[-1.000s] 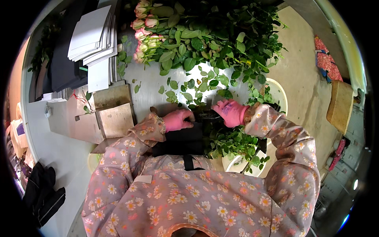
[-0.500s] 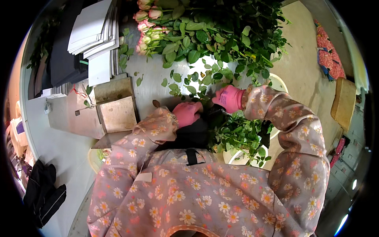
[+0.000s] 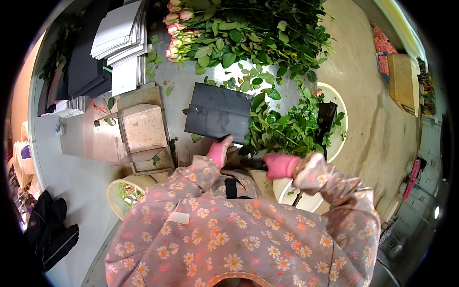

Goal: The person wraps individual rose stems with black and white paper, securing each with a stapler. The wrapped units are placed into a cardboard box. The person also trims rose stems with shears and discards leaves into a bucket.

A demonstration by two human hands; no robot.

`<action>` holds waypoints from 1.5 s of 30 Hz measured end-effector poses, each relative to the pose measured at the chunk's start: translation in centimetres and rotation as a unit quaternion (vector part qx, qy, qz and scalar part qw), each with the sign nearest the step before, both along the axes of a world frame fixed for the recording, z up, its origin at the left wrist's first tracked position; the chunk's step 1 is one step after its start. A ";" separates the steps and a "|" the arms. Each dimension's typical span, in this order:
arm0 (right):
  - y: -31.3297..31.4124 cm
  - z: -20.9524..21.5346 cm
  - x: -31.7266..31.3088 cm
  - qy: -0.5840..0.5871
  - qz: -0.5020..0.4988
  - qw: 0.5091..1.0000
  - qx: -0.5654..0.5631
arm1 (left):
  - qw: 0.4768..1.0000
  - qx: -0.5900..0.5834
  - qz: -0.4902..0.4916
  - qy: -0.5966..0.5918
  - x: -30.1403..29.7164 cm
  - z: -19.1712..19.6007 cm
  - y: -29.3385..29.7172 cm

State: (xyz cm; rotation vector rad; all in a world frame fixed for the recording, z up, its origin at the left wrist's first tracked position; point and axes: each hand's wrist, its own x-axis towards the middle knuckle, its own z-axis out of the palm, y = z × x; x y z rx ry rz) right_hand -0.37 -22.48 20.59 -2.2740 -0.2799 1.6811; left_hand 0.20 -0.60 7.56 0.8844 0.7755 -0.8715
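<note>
In the head view, the metal surface (image 3: 181, 74) gleams under scattered leaves, and near the middle of its near edge lies a smooth black wrap (image 3: 215, 115), flat and creased across, glossy leafy stems (image 3: 282, 126) spilling out at its right side. Pink-and-cream roses (image 3: 177, 38) line the far edge, ruffled heads pointing left; crisp white cards (image 3: 119, 31) pile up toward the far left corner. Containers now: the left bucket (image 3: 143, 181), round and cream, holds green plant bits; the right bucket (image 3: 338, 146) has leaves hanging at its rim. And the grip: the pink-gloved left hand (image 3: 219, 152) touches the wrap's near edge, pinching or not, I cannot tell; the right hand (image 3: 279, 166), also gloved, curls closed around a dark, blurred tool (image 3: 253, 164).
</note>
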 end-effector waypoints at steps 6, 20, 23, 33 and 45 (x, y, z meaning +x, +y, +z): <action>2.7 -4.4 -1.3 0.169 -0.093 0.981 -0.010 | 0.991 0.116 -0.010 -0.071 -1.2 -2.4 -0.9; 1.8 -9.8 -5.7 0.094 -0.513 0.846 0.113 | 0.961 -0.059 0.244 -0.118 -2.1 -2.6 -0.5; 3.6 -7.6 -6.9 0.103 -0.401 0.904 0.112 | 0.953 -0.040 0.274 -0.121 -1.8 -3.2 0.0; 8.4 -10.0 -7.9 -0.107 -0.467 0.874 0.077 | 0.972 0.110 0.129 -0.164 -2.0 -4.4 1.2; 15.5 -5.3 -5.3 0.042 -0.287 0.957 0.022 | 0.946 0.032 -0.149 -0.286 -1.9 5.9 13.5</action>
